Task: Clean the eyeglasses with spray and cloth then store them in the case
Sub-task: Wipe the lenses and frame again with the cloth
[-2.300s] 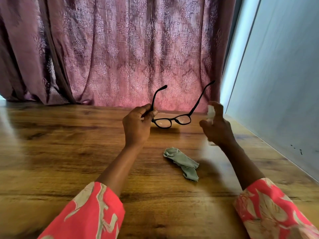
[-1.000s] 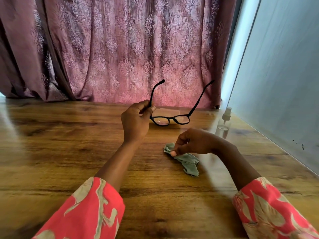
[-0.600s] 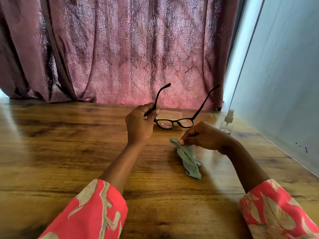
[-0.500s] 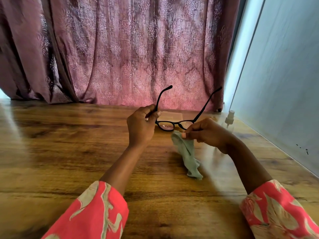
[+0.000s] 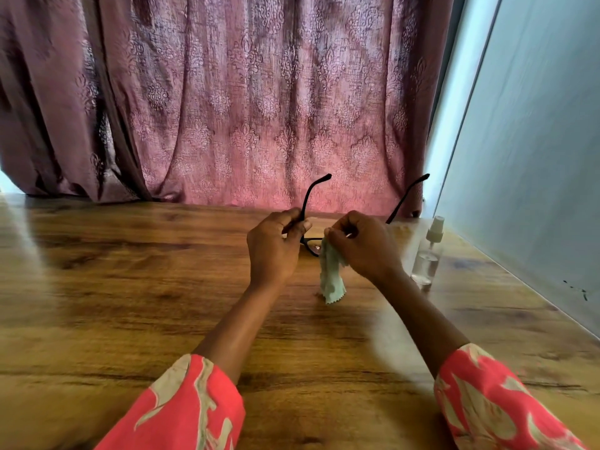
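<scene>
Black-framed eyeglasses [image 5: 310,246] are held above the wooden table [image 5: 130,287], temples open and pointing up toward the curtain. My left hand [image 5: 274,251] is shut on the left temple near the hinge. My right hand [image 5: 365,245] pinches a pale green cloth [image 5: 331,277] against the lens area; the cloth's free end hangs down and touches the table. Most of the lenses are hidden behind my hands. A small clear spray bottle [image 5: 428,254] with a white nozzle stands upright on the table just right of my right hand. No case is in view.
A patterned mauve curtain [image 5: 243,102] hangs along the table's far edge. A pale grey-blue wall [image 5: 535,141] runs along the right side, close to the spray bottle. Bare wood lies to the left and in front of my hands.
My right hand set the spray bottle down at the right, picked the cloth up off the table and brought it up to the glasses. My left hand kept holding the glasses.
</scene>
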